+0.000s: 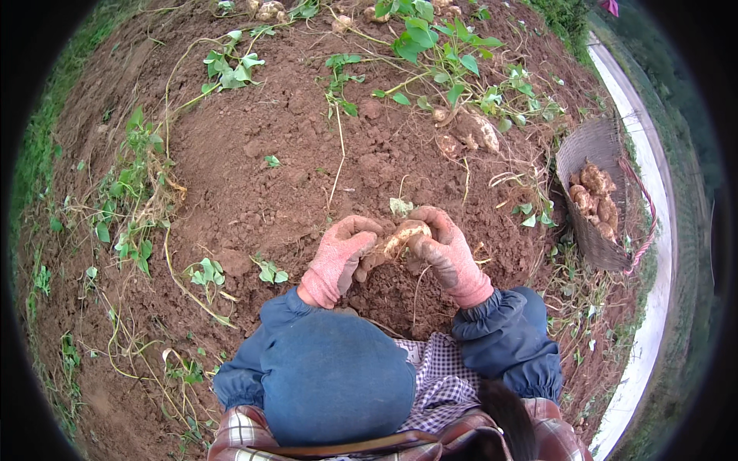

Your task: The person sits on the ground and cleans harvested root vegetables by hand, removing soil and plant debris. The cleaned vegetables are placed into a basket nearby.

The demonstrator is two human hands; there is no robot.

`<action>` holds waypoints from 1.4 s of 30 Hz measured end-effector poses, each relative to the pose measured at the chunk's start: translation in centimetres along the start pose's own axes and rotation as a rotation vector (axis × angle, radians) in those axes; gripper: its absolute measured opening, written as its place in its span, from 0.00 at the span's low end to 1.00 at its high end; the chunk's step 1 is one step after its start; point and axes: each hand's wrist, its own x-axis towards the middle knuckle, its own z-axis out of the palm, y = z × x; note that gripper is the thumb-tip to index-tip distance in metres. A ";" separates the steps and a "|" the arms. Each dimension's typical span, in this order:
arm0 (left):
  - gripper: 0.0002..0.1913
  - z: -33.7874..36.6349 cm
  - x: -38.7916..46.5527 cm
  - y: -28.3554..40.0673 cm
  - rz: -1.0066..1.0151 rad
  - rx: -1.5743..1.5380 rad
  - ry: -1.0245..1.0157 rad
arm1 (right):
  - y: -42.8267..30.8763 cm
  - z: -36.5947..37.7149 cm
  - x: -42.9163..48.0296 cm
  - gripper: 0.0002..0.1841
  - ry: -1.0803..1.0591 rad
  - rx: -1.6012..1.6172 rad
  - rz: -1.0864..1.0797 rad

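Both my hands wear pink knit work gloves with soiled palms and fingers. They meet low over dug reddish soil, around a pale, soil-crusted root tuber [407, 231]. My right hand [447, 248] pinches its right end between thumb and fingers. My left hand [346, 253] grips its left end, which is partly hidden by the glove. A small wilted leaf [400, 206] lies on the soil just beyond. Farther off, to the upper right, more tubers [481, 132] lie on the ground with thin roots around them.
A woven basket [594, 248] with a twisted red-and-white handle stands tilted at the right, holding several tubers [597, 196]. Leafy vines [429, 43] trail across the soil at the top and left [132, 190]. More tubers [268, 10] lie along the top. A pale paved strip [651, 322] runs beyond the basket.
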 end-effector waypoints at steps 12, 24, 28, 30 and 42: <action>0.18 2.5 -0.2 1.6 -0.023 0.287 -0.050 | 1.6 -0.5 -0.2 0.19 -0.015 0.198 0.119; 0.25 2.3 0.8 0.2 -0.032 0.577 -0.602 | -9.4 -24.5 -6.4 0.35 -0.175 0.764 -0.852; 0.30 3.6 0.3 0.3 -0.174 0.698 -0.978 | -6.3 -22.8 -3.3 0.23 0.620 0.298 -0.379; 0.32 4.5 0.0 0.1 -0.188 0.730 -1.124 | -5.5 -20.8 -1.2 0.20 0.505 0.088 -0.366; 0.32 7.1 -1.4 0.0 -0.359 0.714 -1.085 | -5.1 -18.1 13.1 0.25 0.712 -1.333 -0.479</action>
